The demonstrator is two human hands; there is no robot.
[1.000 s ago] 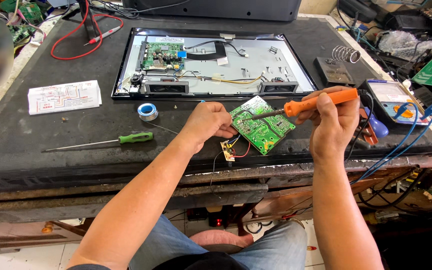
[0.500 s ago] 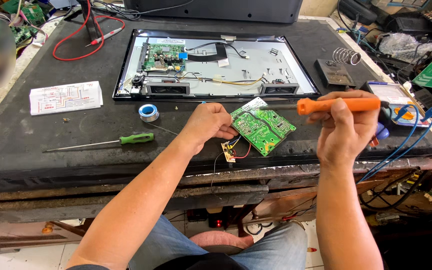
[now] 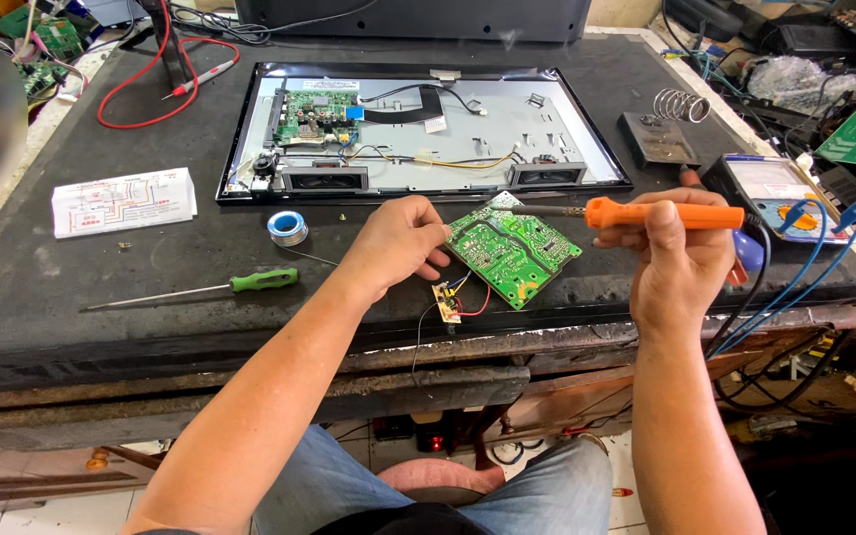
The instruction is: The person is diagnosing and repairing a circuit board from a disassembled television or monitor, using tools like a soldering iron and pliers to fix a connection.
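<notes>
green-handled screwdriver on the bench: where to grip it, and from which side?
Grip the green screwdriver by its green handle, the thick end lying to the right, nearest the left hand. Come from above, fingers across the handle: it lies flat on the black mat, so only the top and sides are open. The thin metal shaft pointing left offers little to hold. The right hand holds the orange soldering iron.

Circuit board point(image 3: 513, 253): green, tilted, at the bench's front edge, small wired board hanging below.
Soldering iron point(image 3: 646, 213): orange handle, level, tip over the board's top corner.
</notes>
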